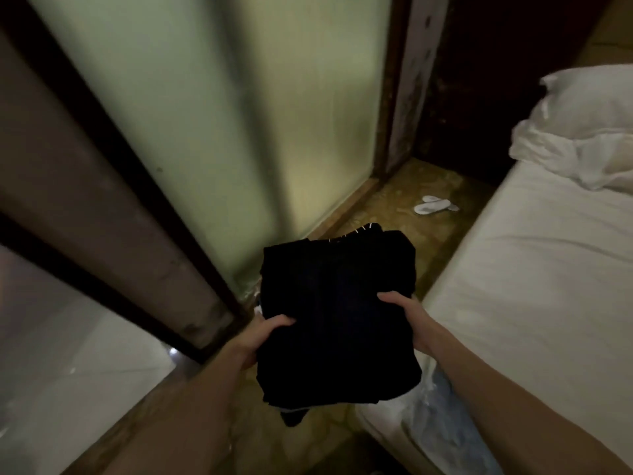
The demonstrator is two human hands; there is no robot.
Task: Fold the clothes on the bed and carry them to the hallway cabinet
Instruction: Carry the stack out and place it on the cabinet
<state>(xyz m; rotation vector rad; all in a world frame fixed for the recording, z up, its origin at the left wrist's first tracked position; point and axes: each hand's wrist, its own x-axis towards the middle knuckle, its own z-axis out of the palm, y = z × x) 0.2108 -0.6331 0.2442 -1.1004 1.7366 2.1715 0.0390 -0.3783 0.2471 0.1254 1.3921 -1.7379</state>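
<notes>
holding a folded stack of black clothes (337, 320) at lower centre of frame, left hand (263, 334) and right hand (406, 311) each gripping a side edge, thumbs on top. soft, light, floppy; support underneath seems wise. bed (534, 269) at right.

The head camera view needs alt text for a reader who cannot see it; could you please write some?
A person's left hand and right hand grip a stack of folded black clothes from either side, above the floor beside a white bed. A frosted glass panel stands ahead, and white slippers lie on the floor near it.
</notes>
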